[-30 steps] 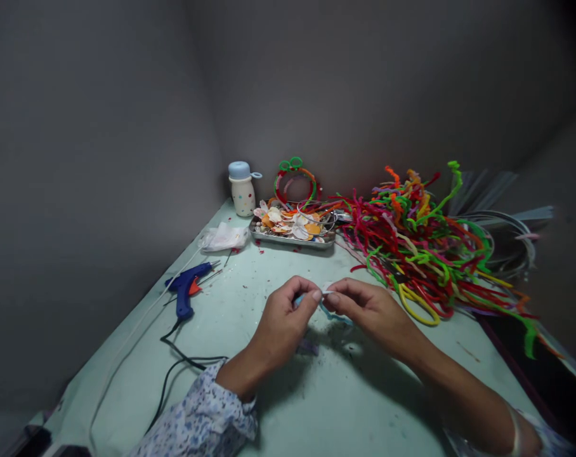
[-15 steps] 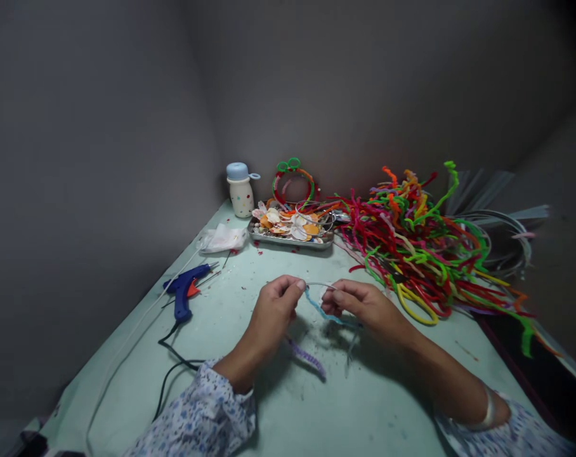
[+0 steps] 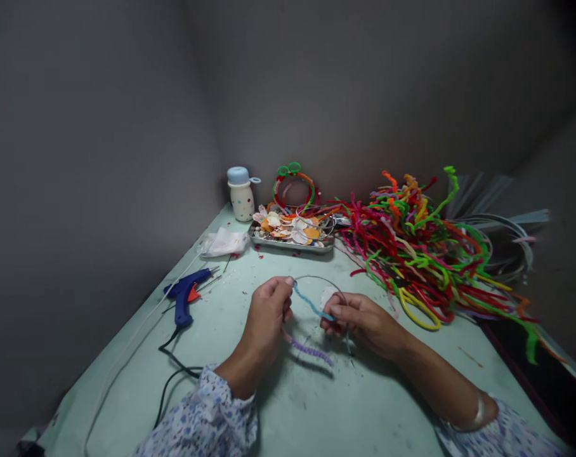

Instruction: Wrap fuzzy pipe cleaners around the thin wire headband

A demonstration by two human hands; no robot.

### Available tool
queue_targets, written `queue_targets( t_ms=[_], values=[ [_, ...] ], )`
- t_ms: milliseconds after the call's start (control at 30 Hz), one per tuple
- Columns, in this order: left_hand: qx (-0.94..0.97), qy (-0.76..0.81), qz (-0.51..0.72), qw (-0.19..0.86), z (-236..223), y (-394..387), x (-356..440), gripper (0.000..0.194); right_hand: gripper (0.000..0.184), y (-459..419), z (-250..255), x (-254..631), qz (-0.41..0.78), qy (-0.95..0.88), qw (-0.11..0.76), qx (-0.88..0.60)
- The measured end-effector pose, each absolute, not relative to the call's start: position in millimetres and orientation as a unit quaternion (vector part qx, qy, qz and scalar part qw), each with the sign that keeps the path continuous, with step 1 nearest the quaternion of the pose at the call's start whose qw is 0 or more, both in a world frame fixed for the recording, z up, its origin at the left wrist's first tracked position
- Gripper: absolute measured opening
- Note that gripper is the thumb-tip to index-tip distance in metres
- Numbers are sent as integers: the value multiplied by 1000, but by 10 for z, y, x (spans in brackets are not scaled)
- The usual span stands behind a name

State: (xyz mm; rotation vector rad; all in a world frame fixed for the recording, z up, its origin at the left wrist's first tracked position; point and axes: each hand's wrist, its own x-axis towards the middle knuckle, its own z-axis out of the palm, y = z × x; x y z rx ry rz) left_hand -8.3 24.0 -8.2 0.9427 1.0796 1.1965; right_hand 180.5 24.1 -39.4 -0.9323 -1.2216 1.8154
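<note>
A pale green table fills the corner between grey walls, and across its far side lies a big tangle of multicoloured pipe cleaners, with clear hoops behind its right end. Further left stand a metal tray heaped with orange and white cutouts, a ring wrapped in red, orange and green, a dotted bottle and a white bag. A blue glue gun lies nearer, its black cord trailing toward the near edge. Above the middle of the table, the hands hold a thin wire loop clear of the surface. The left hand is curled shut, pinching the loop's end together with the tip of a blue pipe cleaner. The right hand pinches the blue length against the wire between thumb and fingers. Only a short stretch of the loop shows any blue, and the rest looks bare. A purple pipe cleaner hangs loose below, and a white scrap sits inside the loop, its attachment hidden
</note>
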Motion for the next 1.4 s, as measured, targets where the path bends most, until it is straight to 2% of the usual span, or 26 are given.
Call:
queue_targets(
  t_ms=[167,300,500,600,667,767,833,900,1033,1233,1300,1400],
  values=[
    [407,468,523,586,-89,235,-78,26,20,257,-374,1779,678,-477,412,-378],
    [420,474,520,573,-82,219,-78,26,12,249,-414,1807,699,-464,388,-382],
    [423,476,513,576,-66,231,-71,28,25,217,-517,1820,771,-437,330,-326],
    [413,474,524,575,-75,257,-87,28,26,228,-510,1804,770,-420,349,-330],
    [411,480,531,563,-85,269,-103,26,27,243,-492,1776,720,-429,392,-378],
    [421,494,534,542,-93,273,-116,25,28,263,-481,1722,554,-515,444,-480],
    [425,500,528,539,-92,267,-115,26,26,272,-489,1698,440,-560,460,-530],
    [427,502,521,542,-88,260,-111,25,25,278,-499,1697,396,-566,461,-557],
    [429,499,522,543,-88,250,-105,25,25,288,-517,1738,473,-549,431,-538],
    [401,494,543,549,-103,259,-108,25,20,267,-549,1755,582,-503,461,-443],
    [392,494,549,549,-108,266,-108,25,19,261,-545,1744,586,-501,462,-439],
    [382,493,550,556,-111,270,-105,24,22,266,-523,1719,529,-515,459,-494]
  ],
)
